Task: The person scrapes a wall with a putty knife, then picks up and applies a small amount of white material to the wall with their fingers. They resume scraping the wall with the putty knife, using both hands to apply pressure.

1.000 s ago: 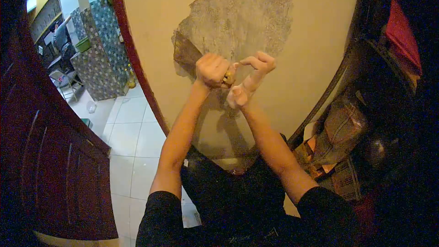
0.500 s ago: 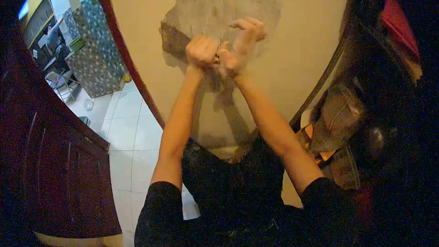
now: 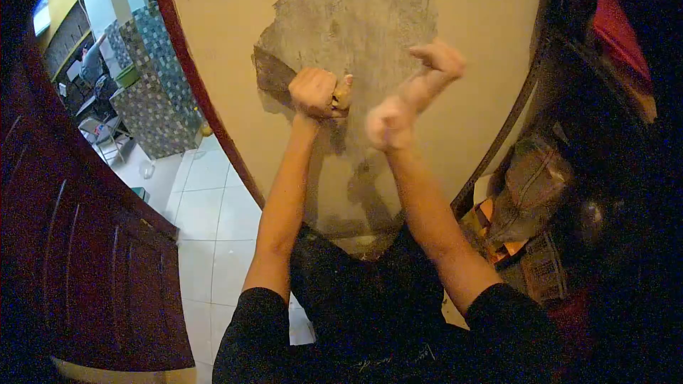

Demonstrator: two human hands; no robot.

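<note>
A rough grey patch [image 3: 363,21] covers part of the cream wall [image 3: 491,14]. My left hand [image 3: 313,92] is a closed fist in front of the patch's lower left part. A small yellowish piece [image 3: 341,94] shows at its thumb side; what it belongs to is hidden. A darker brown area [image 3: 274,75] lies just left of this fist; I cannot tell whether it is a blade or part of the wall. My right hand [image 3: 416,96], blurred, is apart from the left, its fingers stretched out and bent, with nothing seen in it.
A dark red panelled door [image 3: 92,256] stands at left. Beyond it are white floor tiles [image 3: 206,206], a mosaic-tiled pillar [image 3: 153,107], a folding chair [image 3: 103,135] and a person [image 3: 92,64]. At right are a clear plastic bag [image 3: 533,178] and a red item [image 3: 619,28].
My right hand has moved away from the left hand, to the right. My left fist stays nearly in place, and the yellowish piece beside it shows more clearly. The view has shifted slightly.
</note>
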